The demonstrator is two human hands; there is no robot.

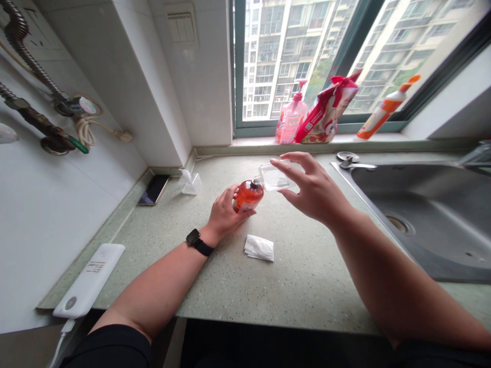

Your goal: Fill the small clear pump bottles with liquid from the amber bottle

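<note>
One left hand (225, 210) closed its fingers around one orange bottle (248, 195) at mid-counter, while one right hand (313, 180) gripped one tipped clear bottle (271, 179) between thumb and fingers, necks close together. One pump piece (189, 183) and one phone (153, 190) sat toward the left wall. Counter (310, 271) stretched from one folded tissue (260, 248) to the sink's (429, 204) near edge.

I'm seeing daylight filling the far window (286, 56), a pale wall (49, 204) rising left, a metal sink (445, 220) gleaming right.
</note>
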